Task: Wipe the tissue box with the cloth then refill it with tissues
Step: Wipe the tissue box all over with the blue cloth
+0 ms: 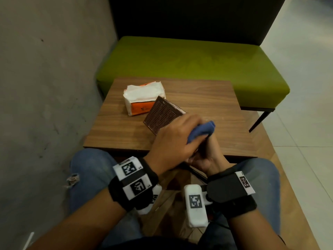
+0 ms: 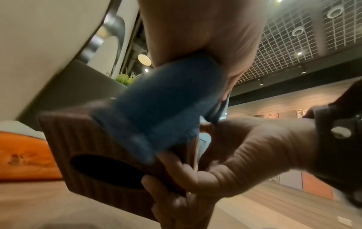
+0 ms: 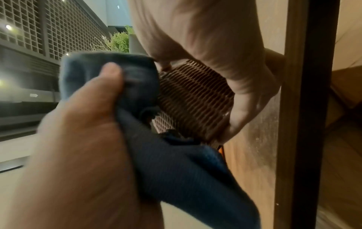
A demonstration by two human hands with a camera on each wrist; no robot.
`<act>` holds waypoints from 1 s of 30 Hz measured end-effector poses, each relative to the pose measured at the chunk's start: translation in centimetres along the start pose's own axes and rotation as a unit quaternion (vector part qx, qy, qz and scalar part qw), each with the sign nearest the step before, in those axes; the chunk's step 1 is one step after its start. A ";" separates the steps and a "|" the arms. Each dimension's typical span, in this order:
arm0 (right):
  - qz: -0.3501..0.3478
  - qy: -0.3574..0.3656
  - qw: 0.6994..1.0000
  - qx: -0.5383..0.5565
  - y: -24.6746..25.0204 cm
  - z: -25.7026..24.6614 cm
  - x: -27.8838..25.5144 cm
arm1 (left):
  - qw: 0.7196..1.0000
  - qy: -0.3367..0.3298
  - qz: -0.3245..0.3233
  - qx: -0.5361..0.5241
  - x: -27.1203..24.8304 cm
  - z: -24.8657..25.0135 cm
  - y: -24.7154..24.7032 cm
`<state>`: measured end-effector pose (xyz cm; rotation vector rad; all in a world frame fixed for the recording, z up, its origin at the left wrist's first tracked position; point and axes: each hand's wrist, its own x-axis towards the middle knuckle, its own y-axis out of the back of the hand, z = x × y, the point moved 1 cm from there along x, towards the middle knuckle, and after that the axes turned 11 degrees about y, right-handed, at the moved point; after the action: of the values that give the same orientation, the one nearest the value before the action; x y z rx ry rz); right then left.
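Note:
A brown woven tissue box (image 1: 162,116) is tilted up over the wooden table (image 1: 207,98), its oval opening (image 2: 105,172) facing the table. My left hand (image 1: 173,139) grips the box's near end from above. My right hand (image 1: 205,156) holds a bunched blue cloth (image 1: 201,130) and presses it against the side of the box (image 3: 195,96). In the right wrist view my thumb pinches the cloth (image 3: 176,170). An opened orange and white pack of tissues (image 1: 142,98) lies on the table just behind the box.
A green bench (image 1: 180,58) with a dark backrest stands beyond the table. A grey wall (image 1: 45,87) runs along the left. My knees (image 1: 90,168) sit under the table's near edge. Tiled floor (image 1: 306,105) lies to the right.

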<state>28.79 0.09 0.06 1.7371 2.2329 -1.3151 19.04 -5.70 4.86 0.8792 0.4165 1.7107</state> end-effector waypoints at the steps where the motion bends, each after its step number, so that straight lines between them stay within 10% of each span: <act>1: 0.000 0.004 1.000 -0.005 0.0 0.1 -0.1 | 1.000 -0.003 0.007 0.026 0.2 0.1 -0.3; 7: -0.021 -0.071 0.997 0.000 0.5 -0.1 -0.4 | 0.984 0.123 0.126 -0.013 2.1 -4.4 1.7; 24: -0.042 0.021 0.999 -0.015 -0.2 -1.0 -1.0 | 0.995 0.046 -0.020 -0.084 1.5 -1.5 1.7; 30: -0.028 -0.040 0.996 -0.072 0.0 -1.1 -1.1 | 0.977 0.163 0.101 -0.093 2.7 -7.3 4.2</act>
<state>29.72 -0.07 1.29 1.5587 2.2849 -1.1786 10.59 -3.41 3.78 0.5178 0.3846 2.0557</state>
